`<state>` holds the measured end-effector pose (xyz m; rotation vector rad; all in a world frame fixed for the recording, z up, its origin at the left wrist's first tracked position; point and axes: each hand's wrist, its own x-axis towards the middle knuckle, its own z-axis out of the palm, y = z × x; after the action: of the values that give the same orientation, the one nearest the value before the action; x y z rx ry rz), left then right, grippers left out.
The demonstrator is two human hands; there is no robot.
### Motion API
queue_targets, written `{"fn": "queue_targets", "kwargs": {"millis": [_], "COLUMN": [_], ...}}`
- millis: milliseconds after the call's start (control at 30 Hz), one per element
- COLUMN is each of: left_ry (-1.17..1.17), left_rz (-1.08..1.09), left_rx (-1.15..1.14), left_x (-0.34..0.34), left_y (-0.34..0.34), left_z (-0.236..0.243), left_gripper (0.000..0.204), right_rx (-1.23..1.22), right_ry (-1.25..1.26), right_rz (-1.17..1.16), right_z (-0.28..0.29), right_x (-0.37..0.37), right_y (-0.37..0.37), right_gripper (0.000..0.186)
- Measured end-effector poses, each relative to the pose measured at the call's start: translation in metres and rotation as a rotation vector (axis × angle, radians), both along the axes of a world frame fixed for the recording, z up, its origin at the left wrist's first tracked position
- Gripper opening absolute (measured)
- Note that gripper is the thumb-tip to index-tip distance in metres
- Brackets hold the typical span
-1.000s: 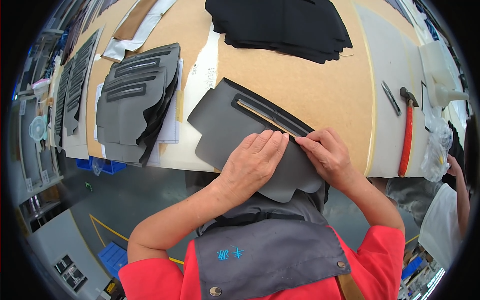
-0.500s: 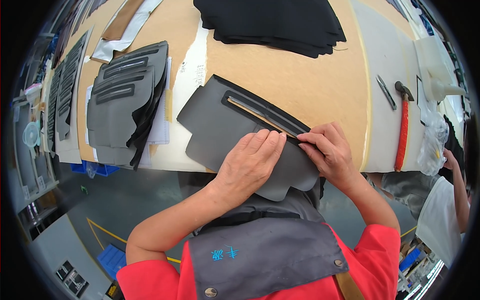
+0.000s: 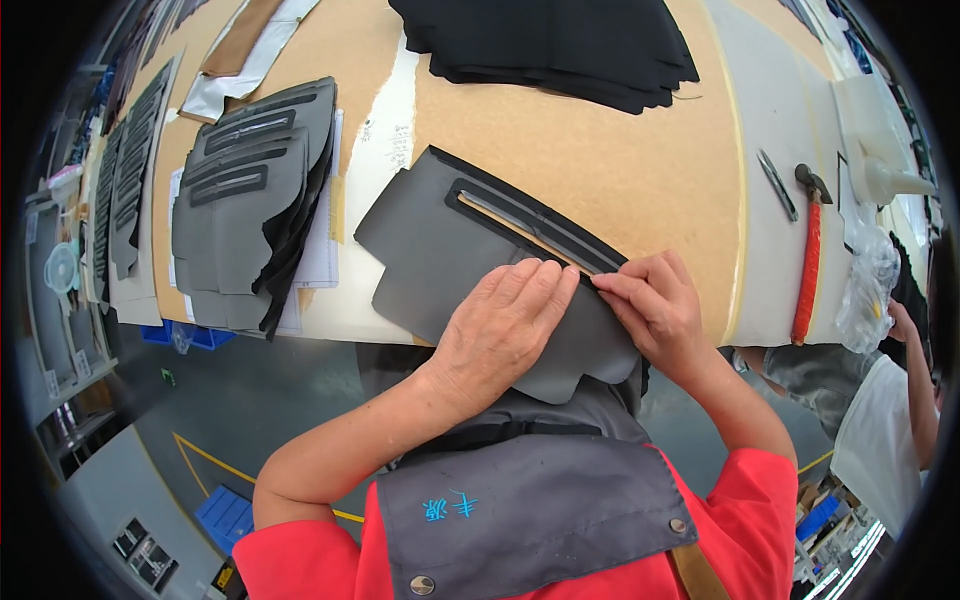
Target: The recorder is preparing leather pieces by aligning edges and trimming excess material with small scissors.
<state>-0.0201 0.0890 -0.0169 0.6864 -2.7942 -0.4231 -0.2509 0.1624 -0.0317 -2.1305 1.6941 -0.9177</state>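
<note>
A dark grey leather-like panel [image 3: 420, 235] lies slanted at the table's front edge, its lower part overhanging. Black strips frame a long slot [image 3: 520, 230] in it, and tan table paper shows through. My left hand [image 3: 510, 320] lies flat on the panel below the slot, fingers together and fingertips at the slot's lower black edge; its thumb is hidden. At the slot's right end, my right hand [image 3: 655, 305] pinches the black edge between thumb and index finger, close to the left fingertips.
A stack of similar slotted panels [image 3: 235, 220] lies to the left. Black cut pieces [image 3: 550, 50] are piled at the back. On the right are a red-handled hammer [image 3: 808, 265], a slim metal tool [image 3: 777, 185] and a clear plastic bag [image 3: 868, 290]. Another person's hand [image 3: 903, 322] shows at far right.
My right thumb and index finger have drawn together at the slot's right end. My left fingertips have slid slightly right along the edge. The panel has barely moved.
</note>
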Motion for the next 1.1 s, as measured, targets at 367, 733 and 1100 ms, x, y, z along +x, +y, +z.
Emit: {"fn": "queue_targets", "kwargs": {"millis": [367,733,1100], "left_ry": [0.007,0.004,-0.016], "left_rz": [-0.006,0.009,0.003], "left_rx": [0.016,0.002,0.017], "left_x": [0.0,0.0,0.0], "left_y": [-0.001,0.002,0.003], "left_z": [0.002,0.0,0.002], "left_gripper": [0.054,0.054,0.056], "right_rx": [-0.101,0.031,0.023], "right_ry": [0.056,-0.022,-0.018], "right_rz": [0.008,-0.014,0.053], "right_z": [-0.002,0.003,0.002], "right_x": [0.001,-0.003,-0.012], "right_y": [0.004,0.004,0.011], "right_gripper": [0.023,0.021,0.031]}}
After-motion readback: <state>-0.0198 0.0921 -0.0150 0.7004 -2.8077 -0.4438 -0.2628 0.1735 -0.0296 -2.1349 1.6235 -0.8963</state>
